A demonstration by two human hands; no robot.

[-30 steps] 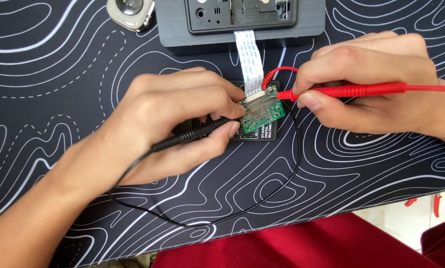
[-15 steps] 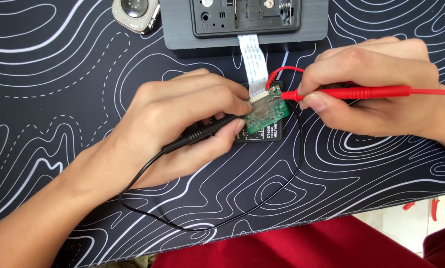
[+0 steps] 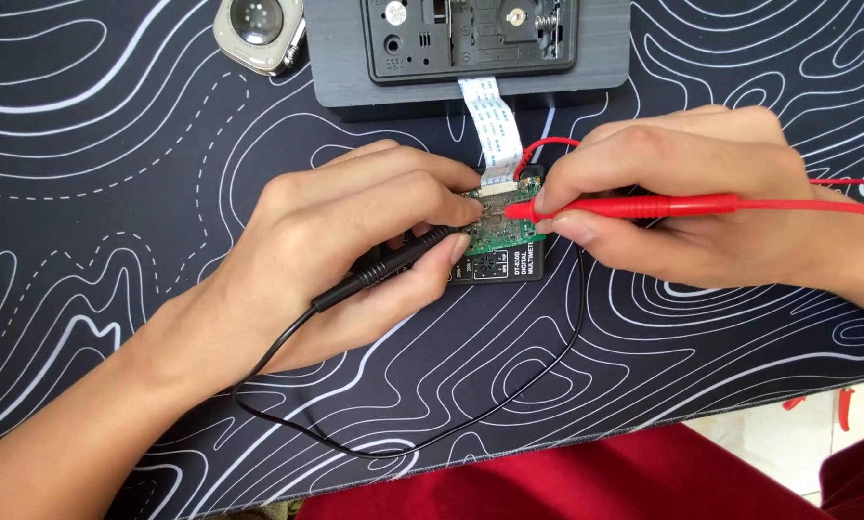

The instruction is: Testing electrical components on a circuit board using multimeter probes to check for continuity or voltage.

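Observation:
My left hand (image 3: 345, 250) grips a black test probe (image 3: 393, 262), its tip resting on a small green circuit board (image 3: 497, 223). My right hand (image 3: 682, 197) holds a red test probe (image 3: 634, 206), tip pressed to the same board from the right. The board lies on top of a small black multimeter (image 3: 511, 265), mostly hidden under my hands. A white flat ribbon cable (image 3: 488, 125) runs from the board up to a dark grey device housing (image 3: 471, 48).
A black mat with white contour lines (image 3: 114, 193) covers the desk. A silver watch body (image 3: 257, 34) lies face down at the top left. The black probe lead (image 3: 471, 414) loops toward the near edge. Red cloth (image 3: 548, 481) lies below.
The view has shifted slightly, so everything sits a little lower in frame. Both probes stay on the board; hands have barely moved.

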